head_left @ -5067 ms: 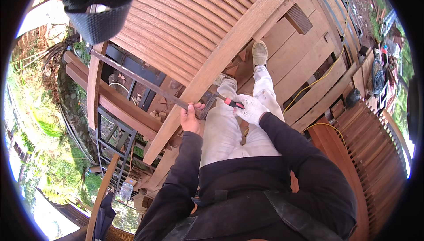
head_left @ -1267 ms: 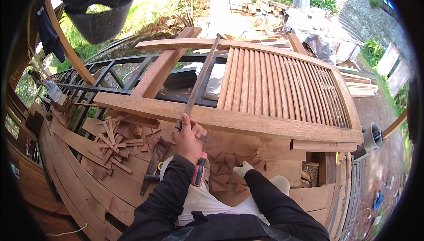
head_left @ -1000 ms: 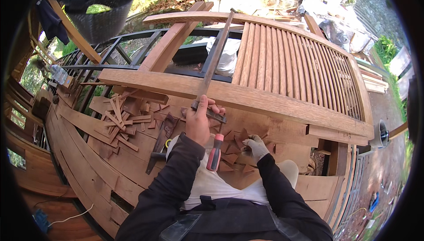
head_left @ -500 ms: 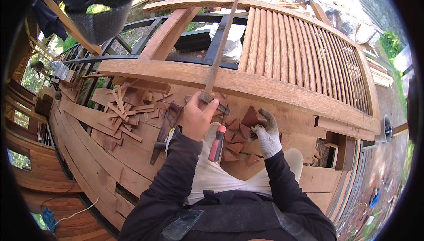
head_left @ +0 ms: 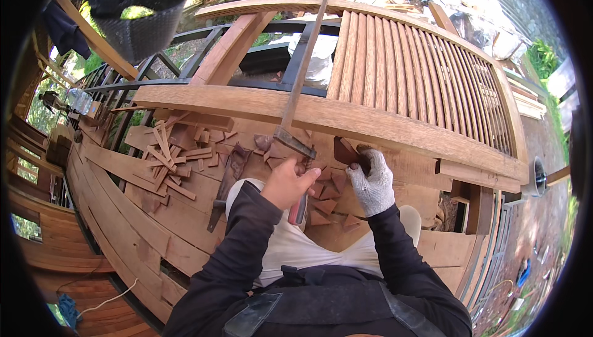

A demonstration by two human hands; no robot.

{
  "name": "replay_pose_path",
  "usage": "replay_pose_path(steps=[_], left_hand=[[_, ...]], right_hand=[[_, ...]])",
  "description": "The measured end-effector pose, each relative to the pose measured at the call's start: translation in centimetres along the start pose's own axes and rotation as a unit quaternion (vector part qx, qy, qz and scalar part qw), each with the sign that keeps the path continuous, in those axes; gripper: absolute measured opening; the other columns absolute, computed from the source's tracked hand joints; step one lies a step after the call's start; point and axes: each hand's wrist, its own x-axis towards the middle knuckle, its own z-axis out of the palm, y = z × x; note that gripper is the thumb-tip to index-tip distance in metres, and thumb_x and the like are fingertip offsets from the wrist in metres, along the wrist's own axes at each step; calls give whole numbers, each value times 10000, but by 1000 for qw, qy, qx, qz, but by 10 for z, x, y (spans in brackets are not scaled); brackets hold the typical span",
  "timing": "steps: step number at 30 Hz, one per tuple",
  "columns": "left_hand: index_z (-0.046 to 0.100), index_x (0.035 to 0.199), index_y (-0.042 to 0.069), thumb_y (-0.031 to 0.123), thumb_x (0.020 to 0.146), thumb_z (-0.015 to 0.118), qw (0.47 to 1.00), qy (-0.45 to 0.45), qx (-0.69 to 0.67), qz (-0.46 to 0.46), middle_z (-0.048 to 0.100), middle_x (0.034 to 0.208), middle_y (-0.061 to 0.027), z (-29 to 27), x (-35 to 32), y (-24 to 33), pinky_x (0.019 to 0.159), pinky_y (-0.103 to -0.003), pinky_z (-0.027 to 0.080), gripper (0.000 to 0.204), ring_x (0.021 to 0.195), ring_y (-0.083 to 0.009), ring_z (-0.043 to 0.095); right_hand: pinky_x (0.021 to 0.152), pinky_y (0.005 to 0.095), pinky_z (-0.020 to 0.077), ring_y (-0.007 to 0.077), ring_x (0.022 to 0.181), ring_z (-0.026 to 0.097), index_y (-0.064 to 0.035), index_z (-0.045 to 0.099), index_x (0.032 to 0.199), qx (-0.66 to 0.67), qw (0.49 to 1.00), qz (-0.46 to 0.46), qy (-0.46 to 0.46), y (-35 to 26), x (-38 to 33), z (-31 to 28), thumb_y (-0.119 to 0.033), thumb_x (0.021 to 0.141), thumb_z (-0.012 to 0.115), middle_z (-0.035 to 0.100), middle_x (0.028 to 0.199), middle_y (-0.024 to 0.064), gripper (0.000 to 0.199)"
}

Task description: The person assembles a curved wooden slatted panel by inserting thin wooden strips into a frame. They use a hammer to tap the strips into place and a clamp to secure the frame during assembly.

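A long bar clamp (head_left: 304,68) spans the slatted wooden frame (head_left: 395,121), its sliding jaw hanging past the near rail. My bare left hand (head_left: 289,184) is wrapped about the clamp's screw, just above its red and black handle (head_left: 297,211). Between the gloved fingers of my right hand (head_left: 374,184) is a small dark brown wood offcut (head_left: 344,151), held just below the near rail. Several triangular wood offcuts (head_left: 327,206) lie on the boards beneath both hands.
A handsaw (head_left: 235,167) lies left of my left hand, beside a heap of wood strips and scraps (head_left: 170,158). Black metal railing (head_left: 296,65) stands behind the open part of the frame. A bucket (head_left: 537,179) is at the far right.
My left hand has moved down from the clamp's sliding jaw to its screw and handle. My right hand has picked up a wood offcut and raised it toward the rail.
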Motion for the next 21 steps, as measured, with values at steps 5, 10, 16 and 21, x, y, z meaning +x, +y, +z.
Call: replay_pose_path(steps=[5,10,16,21], left_hand=[[563,1153,-13,197,1004,658,996,-39,-51,-59,644,814,-68,13,-18,-2,553,-291,538,274,660,-130,668],[556,1195,-8,135,1008,611,968,-93,-228,-56,609,799,-49,22,-19,-3,530,-296,519,242,580,-145,625],[505,1281,32,141,1046,537,934,-160,-316,-47,578,827,-50,27,-22,10,508,-305,533,260,574,-132,601],[498,1297,41,170,1056,516,915,-171,-361,-62,576,817,-57,25,-28,18,503,-318,531,274,569,-149,601]], right_hand=[[831,389,560,326,954,705,-3,683,1140,-25,996,-77,27,7,-1,-2,-79,871,705,708,1035,184,280],[858,392,560,356,997,696,-14,690,1140,-48,992,-115,31,-3,-2,-13,-20,860,688,704,1062,186,280],[869,399,558,358,980,691,-21,695,1140,-63,977,-189,81,-16,3,-16,37,838,693,690,1090,193,308],[883,415,549,355,1015,667,-29,699,1158,-113,959,-246,79,-34,15,-21,52,827,700,679,1060,183,340]])
